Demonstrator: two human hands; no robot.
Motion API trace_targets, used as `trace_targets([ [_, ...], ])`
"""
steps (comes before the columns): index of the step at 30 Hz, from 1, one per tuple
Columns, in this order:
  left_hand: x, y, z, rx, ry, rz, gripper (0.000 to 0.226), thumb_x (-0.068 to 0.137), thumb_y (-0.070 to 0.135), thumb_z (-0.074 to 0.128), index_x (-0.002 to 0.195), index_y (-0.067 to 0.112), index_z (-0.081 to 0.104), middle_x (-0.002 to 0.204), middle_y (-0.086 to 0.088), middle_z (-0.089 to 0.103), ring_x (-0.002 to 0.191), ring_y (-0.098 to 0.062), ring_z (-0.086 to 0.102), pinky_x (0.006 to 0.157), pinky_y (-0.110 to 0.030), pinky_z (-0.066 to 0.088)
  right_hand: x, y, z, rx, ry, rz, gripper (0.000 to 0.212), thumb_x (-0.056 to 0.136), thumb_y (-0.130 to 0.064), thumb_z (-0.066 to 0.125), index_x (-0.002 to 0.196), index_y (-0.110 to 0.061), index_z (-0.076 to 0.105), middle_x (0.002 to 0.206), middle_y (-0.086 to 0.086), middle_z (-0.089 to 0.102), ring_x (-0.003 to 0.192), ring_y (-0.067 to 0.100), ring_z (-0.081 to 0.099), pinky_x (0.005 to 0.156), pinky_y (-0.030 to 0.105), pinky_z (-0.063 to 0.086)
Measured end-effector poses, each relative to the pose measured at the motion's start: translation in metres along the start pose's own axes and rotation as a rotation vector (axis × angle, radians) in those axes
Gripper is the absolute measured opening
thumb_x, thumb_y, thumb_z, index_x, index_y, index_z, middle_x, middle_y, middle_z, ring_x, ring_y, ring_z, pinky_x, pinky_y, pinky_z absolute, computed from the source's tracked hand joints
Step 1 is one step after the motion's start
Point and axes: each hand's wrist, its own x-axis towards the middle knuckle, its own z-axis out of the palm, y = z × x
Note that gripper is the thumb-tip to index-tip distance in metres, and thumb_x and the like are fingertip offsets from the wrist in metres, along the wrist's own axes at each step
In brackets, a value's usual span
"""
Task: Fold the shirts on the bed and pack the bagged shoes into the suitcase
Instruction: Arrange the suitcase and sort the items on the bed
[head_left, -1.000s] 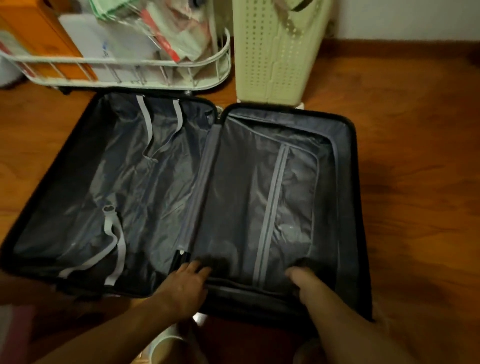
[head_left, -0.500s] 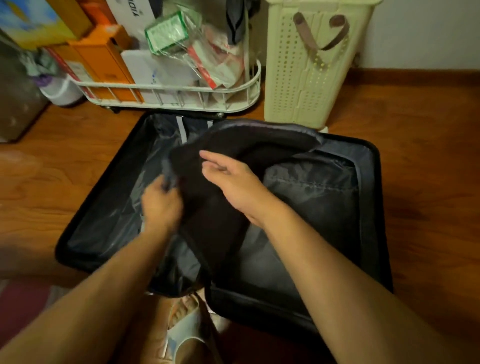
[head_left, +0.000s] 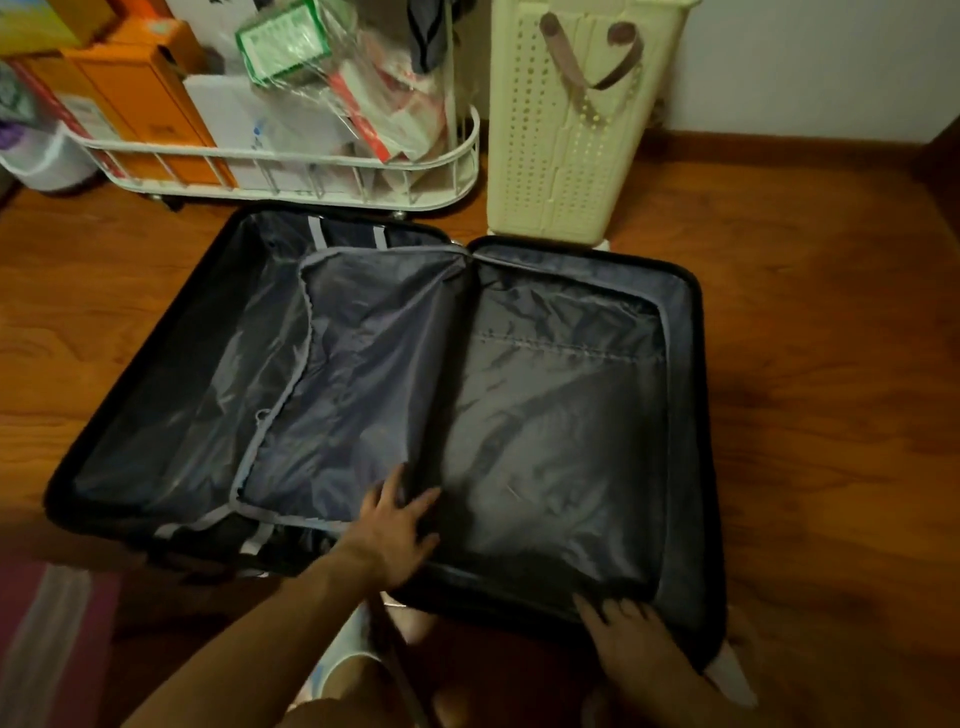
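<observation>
Wooden floor (head_left: 810, 395) carries the open suitcase (head_left: 680, 415); left hand (head_left: 387, 535) and right hand (head_left: 631, 631), fingers spread flat, should smooth the divider flap (head_left: 363, 374) aside before packing; shoes unseen.

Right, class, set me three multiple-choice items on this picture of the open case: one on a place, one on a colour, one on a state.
1. Where does the left hand rest?
A. on the suitcase lining near the middle hinge
B. on the laundry basket
C. on the wire cart

2. What colour is the laundry basket?
A. red
B. pale cream
C. blue

3. How does the divider flap lie?
A. zipped shut over the right half
B. removed from the case
C. folded over onto the left half

Answers: 1 A, its spread fingers lie flat beside the centre fold; 2 B, the perforated plastic is cream; 3 C, the flap covers part of the left half, leaving the right half bare.
</observation>
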Motion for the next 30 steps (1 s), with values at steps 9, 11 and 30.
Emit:
trace_targets([
  [9, -0.021, -0.005, -0.006, 0.111, -0.216, -0.068, 0.074, 0.105, 0.041, 0.042, 0.162, 0.031, -0.003, 0.171, -0.001, -0.005, 0.15, -0.029, 0.028, 0.118, -0.041, 0.033, -0.015, 0.065, -0.046, -0.105, -0.028, 0.067, 0.047, 0.089, -0.017, 0.062, 0.133, -0.016, 0.044, 0.134, 0.01, 0.051, 0.126, 0.03, 0.048, 0.111, 0.041, 0.031],
  [11, -0.032, 0.005, -0.018, 0.064, -0.222, -0.104, 0.072, 0.104, 0.047, 0.042, 0.163, 0.028, 0.006, 0.17, -0.002, 0.008, 0.148, -0.029, 0.033, 0.117, -0.041, 0.033, -0.022, 0.063, -0.066, -0.055, -0.123, 0.049, 0.05, 0.09, -0.019, 0.065, 0.135, -0.014, 0.045, 0.138, 0.011, 0.051, 0.125, 0.028, 0.05, 0.108, 0.038, 0.037],
  [30, -0.576, -0.089, -0.089, -1.302, 1.205, -0.792, 0.019, 0.097, 0.006, 0.055, 0.101, 0.015, 0.071, 0.092, -0.007, 0.074, 0.074, -0.017, 0.068, 0.071, -0.033, 0.05, -0.272, -0.391, -0.309, 0.239, 0.422, -0.818, 0.028, 0.1, -0.026, 0.055, 0.126, -0.02, 0.065, 0.12, 0.001, 0.067, 0.104, 0.023, 0.063, 0.077, 0.028, 0.05],
])
